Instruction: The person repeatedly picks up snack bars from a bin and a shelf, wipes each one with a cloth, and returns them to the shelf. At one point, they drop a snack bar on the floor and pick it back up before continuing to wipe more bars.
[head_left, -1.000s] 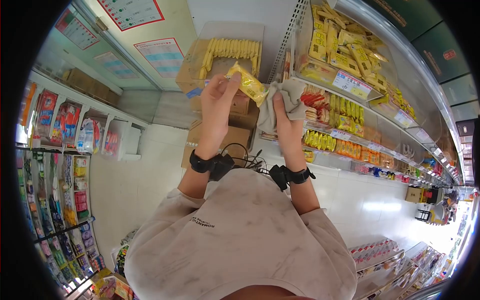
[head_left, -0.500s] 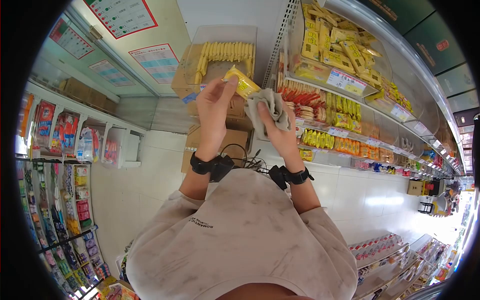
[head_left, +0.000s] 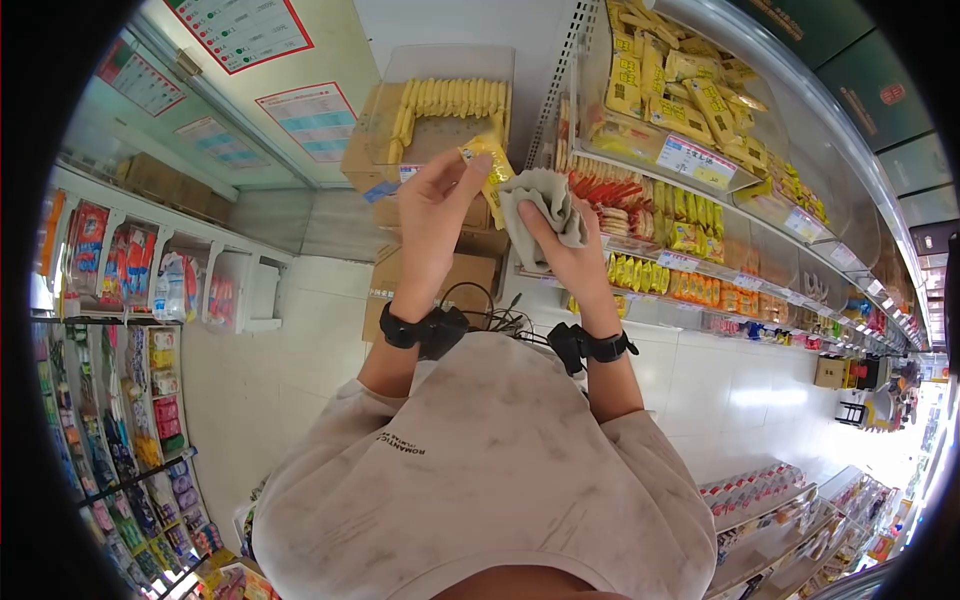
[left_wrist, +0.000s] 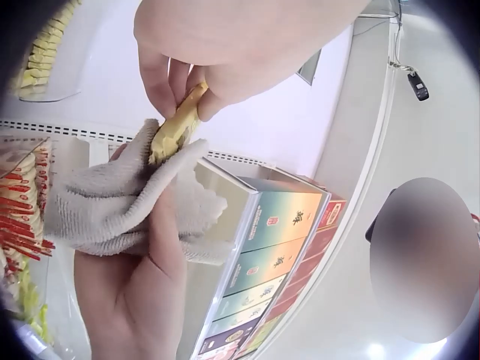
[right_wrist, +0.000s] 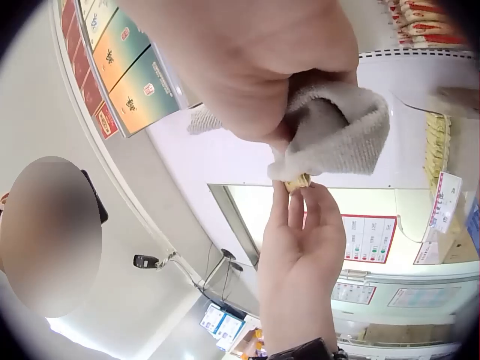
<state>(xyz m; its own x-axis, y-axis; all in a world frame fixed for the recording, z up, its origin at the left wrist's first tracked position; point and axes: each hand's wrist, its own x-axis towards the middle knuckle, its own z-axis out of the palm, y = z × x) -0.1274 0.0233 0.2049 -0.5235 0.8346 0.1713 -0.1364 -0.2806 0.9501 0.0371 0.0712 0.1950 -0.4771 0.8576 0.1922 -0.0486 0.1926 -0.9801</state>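
Between thumb and fingers, my left hand (head_left: 432, 215) pinches a yellow snack packet (head_left: 487, 165) by its upper end. My right hand (head_left: 575, 255) grips a bunched grey cloth (head_left: 545, 190), its thumb lying across the folds. The cloth is up against the packet's right side. In the left wrist view, the lower end of the packet (left_wrist: 176, 131) sits between two folds of the ribbed cloth (left_wrist: 105, 206). Seen from the right wrist, the cloth (right_wrist: 345, 146) hides most of the packet, and only a small yellow end (right_wrist: 298, 181) shows at the left fingertips.
Ahead, a clear bin (head_left: 490, 65) with a row of similar yellow packets stands on a cardboard box (head_left: 365, 150). At the right, tiered shelves hold snack packets (head_left: 690, 125) behind price labels (head_left: 697, 162). Another carton (head_left: 465, 270) and black cables (head_left: 510, 322) are below the hands.
My right hand has brought the cloth leftward, from the packet's far end to along its side. The packet has turned from slanting to more upright in my left hand.
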